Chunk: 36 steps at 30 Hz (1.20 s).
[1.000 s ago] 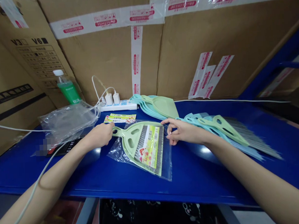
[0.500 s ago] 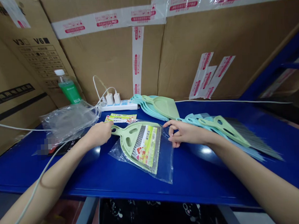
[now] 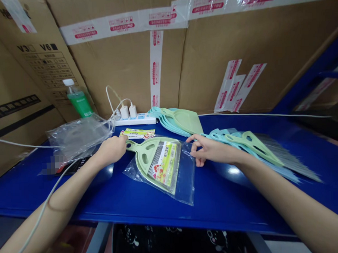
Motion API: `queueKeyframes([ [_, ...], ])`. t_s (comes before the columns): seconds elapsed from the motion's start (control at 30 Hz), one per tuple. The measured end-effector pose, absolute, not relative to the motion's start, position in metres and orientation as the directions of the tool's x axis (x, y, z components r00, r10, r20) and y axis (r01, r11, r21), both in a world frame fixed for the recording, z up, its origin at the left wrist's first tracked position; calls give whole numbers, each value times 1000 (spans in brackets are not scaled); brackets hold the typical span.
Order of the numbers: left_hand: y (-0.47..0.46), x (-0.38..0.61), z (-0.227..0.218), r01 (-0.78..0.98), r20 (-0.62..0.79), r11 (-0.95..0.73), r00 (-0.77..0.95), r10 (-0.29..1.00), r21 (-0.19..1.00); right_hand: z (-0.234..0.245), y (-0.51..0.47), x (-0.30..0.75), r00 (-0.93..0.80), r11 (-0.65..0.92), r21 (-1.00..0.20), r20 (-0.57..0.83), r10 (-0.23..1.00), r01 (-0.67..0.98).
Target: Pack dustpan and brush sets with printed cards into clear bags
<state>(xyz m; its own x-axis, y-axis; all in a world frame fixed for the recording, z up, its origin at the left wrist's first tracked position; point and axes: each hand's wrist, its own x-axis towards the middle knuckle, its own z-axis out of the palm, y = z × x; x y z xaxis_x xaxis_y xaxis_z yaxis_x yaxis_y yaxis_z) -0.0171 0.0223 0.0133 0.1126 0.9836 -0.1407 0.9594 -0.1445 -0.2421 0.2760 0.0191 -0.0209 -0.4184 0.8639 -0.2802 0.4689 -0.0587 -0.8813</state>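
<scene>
A pale green dustpan [image 3: 142, 163] lies tilted in a clear plastic bag [image 3: 185, 185], its handle toward the left. Over its pan sits a small brush with grey bristles [image 3: 157, 157], partly covered by a yellow-green printed card [image 3: 166, 164]. My left hand [image 3: 114, 149] is closed around the end of the dustpan's handle, which its fingers hide. At the bag's right edge, my right hand [image 3: 202, 149] pinches the film between thumb and fingers, the index finger stretched along the upper corner.
Stacked dustpans [image 3: 185, 120] lie behind, and several brushes [image 3: 254, 147] are piled at the right. More printed cards [image 3: 138, 133], a power strip [image 3: 140, 119], empty clear bags [image 3: 79, 134] and a green bottle [image 3: 81, 102] stand or lie toward the left. A white cable [image 3: 46, 197] crosses my left forearm.
Little differs. The bag's lower right corner has shifted slightly up and left, and the card and dustpan inside have turned a touch. Both hands keep their grips.
</scene>
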Motion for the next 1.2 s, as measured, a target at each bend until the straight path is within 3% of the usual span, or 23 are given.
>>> queueKeyframes([
  [0.13, 21, -17, 11, 952, -121, -119, 87, 989, -281, -16, 12, 267, -381, -102, -892, -288, 879, 440],
  [0.37, 20, -16, 10, 946, -138, -143, 106, 985, -292, -20, 9, 266, -507, -9, -908, -242, 827, 419],
  [0.53, 21, -16, 10, 944, -134, -147, 111, 985, -295, -23, 15, 270, -536, -14, -893, -282, 796, 449],
  [0.8, 14, -8, 11, 945, -43, -76, 66, 997, -318, -18, 14, 274, -568, -18, -890, -307, 764, 457],
  [0.93, 9, -3, 10, 949, 39, -57, 73, 997, -311, -10, 11, 275, -514, -27, -846, -349, 783, 533],
  [1.2, 3, 3, 7, 962, 65, -103, 124, 990, -254, -13, 14, 273, -366, -16, -817, -276, 889, 577],
])
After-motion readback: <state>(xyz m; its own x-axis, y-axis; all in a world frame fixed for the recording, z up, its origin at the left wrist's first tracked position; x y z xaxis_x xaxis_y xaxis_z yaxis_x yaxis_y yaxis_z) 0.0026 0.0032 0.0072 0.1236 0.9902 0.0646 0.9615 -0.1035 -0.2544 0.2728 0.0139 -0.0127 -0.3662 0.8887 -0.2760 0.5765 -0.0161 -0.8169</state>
